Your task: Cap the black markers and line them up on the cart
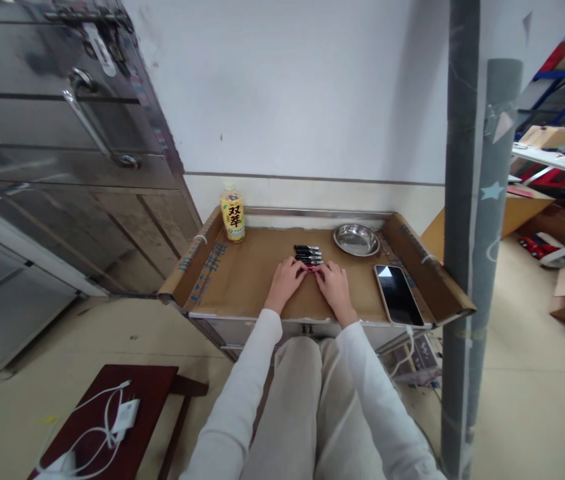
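Note:
Several black pens (307,249) lie side by side in a stack of rows on the cardboard-covered tabletop (247,280). Just in front of them is a small red pen (311,267), lying crosswise. My left hand (287,277) pinches its left end, while the fingertips of my right hand (333,281) close on its right end. Both hands rest low over the cardboard, close to the front edge. My fingers partly cover the red pen, so its full length is hidden.
A yellow-labelled drink bottle (233,217) stands at the back left, with a round metal dish (356,240) at the back right. A phone (398,295) with a cable lies at the right. Folded cardboard walls (425,263) edge the table. Beside it rises a grey pillar (482,200).

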`<state>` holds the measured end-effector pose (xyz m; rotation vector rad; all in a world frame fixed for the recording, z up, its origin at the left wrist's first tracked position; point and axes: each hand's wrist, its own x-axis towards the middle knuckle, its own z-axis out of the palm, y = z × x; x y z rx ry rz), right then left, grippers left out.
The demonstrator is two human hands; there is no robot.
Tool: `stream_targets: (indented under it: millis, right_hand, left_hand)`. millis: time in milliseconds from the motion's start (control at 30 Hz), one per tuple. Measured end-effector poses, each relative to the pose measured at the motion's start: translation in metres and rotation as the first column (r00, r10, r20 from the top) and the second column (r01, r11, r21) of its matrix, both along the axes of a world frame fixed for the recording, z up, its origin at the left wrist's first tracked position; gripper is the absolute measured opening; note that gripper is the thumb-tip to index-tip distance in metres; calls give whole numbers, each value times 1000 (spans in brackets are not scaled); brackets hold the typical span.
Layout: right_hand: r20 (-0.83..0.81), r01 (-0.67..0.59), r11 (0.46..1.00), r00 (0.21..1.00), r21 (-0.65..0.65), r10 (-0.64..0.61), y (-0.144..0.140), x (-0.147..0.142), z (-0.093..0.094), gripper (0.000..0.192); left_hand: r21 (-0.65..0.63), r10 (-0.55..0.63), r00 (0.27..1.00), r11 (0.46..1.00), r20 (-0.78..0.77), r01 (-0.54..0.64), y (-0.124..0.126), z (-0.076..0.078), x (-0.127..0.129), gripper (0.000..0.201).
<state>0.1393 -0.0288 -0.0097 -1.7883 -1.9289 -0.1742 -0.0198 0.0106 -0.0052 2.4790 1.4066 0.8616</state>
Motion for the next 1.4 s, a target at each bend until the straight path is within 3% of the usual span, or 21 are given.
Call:
stream_targets:
  millis: [267,467,633,867,1400]
  right_hand:
    - [-53,60,998,997,20,-59,-2,3,-2,23]
    - [-86,103,993,991,55,-98,4,10,-1,27]
    - [-35,144,987,989,71,-142,9,17,-10,30]
    - [20,128,991,991,44,-129,7,18,-19,33]
    - [32,126,991,991,38,-127,5,17,-18,33]
  left_hand:
    - [-18,36,998,999,45,-35,0,1,0,6]
    - [34,233,962,970,143,-241,2,2,0,12]
    - [28,368,909,924,193,-380,10,-7,0,25]
    - [6,384,916,922,119,-388,12,-16,3,28]
    - [16,378,922,925,86,-380,10,-14,1,28]
